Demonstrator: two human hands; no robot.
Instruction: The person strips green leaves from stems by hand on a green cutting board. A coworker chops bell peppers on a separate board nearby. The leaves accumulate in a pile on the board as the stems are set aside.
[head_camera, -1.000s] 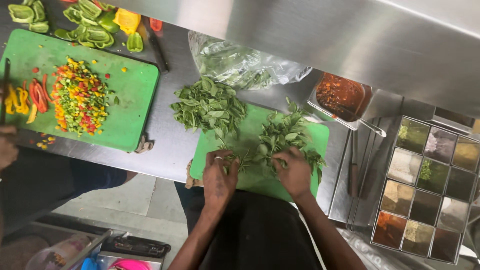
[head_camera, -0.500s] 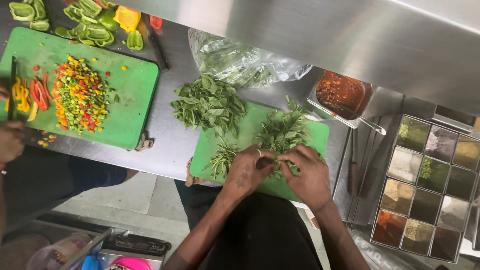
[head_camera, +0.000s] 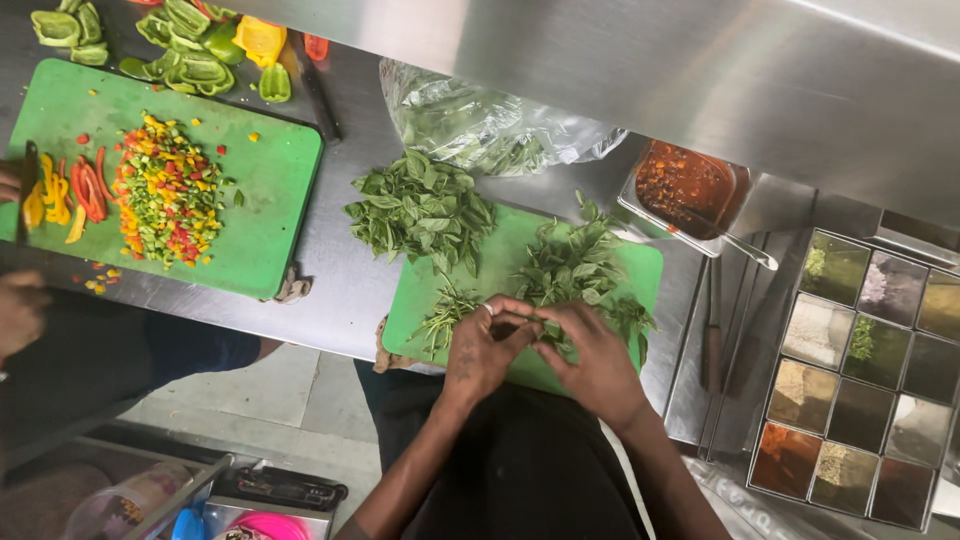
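- Both hands meet low on the small green cutting board (head_camera: 640, 262): left hand (head_camera: 480, 350) and right hand (head_camera: 598, 362) pinch one herb sprig (head_camera: 530, 322) between fingertips.
- That sprig looks light, floppy and easy to bruise, so I'd grip the stem, not the leaves.
- Bare stems (head_camera: 440, 318) lie just left, the leafy bunch (head_camera: 575, 262) just beyond.
- Further back: picked leaves (head_camera: 418, 205), then a plastic bag (head_camera: 490, 125).
- Far left, someone else's board holds diced peppers (head_camera: 165, 195).
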